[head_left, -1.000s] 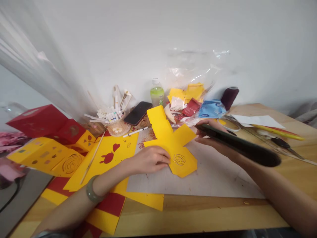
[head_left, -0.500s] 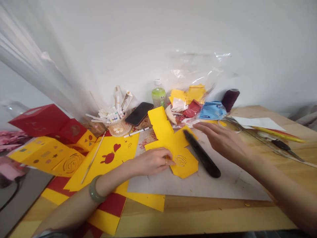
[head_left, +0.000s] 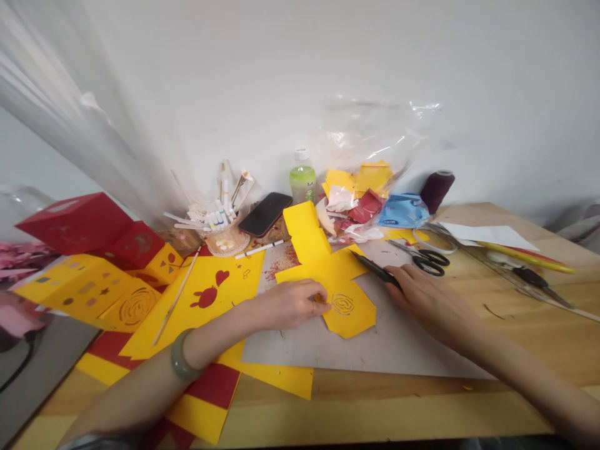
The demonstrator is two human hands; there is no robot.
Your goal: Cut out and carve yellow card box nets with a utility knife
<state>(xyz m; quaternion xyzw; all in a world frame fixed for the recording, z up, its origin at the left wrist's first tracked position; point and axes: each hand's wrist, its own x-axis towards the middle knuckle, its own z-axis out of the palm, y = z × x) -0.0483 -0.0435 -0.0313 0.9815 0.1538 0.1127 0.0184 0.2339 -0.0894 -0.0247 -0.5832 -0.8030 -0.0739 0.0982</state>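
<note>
A yellow card cut-out [head_left: 309, 247] with flaps lies on the grey mat, a ring of curved slits cut in its lower part. My left hand [head_left: 295, 303], a green bangle at its wrist, rests at the card's left edge, fingertips closed on it. My right hand [head_left: 415, 284] is closed round the back end of a black pen-shaped cutter [head_left: 377, 269], whose tip lies over the card's right flap. Its rear part is hidden under the hand. Black-handled scissors [head_left: 430, 262] lie just beyond my right hand.
To the left stand folded red [head_left: 79, 225] and yellow boxes [head_left: 89, 290], beside flat yellow sheets [head_left: 239, 275] with a thin stick. Behind are a marker basket [head_left: 227, 242], a phone [head_left: 266, 214], a green bottle [head_left: 302, 178] and a bag of scraps [head_left: 360, 187]. Tools [head_left: 529, 275] lie at right.
My right hand has come down from its raised, open pose and closed on the black cutter, which has turned to a flatter angle. The scissors are uncovered. My left hand stays put.
</note>
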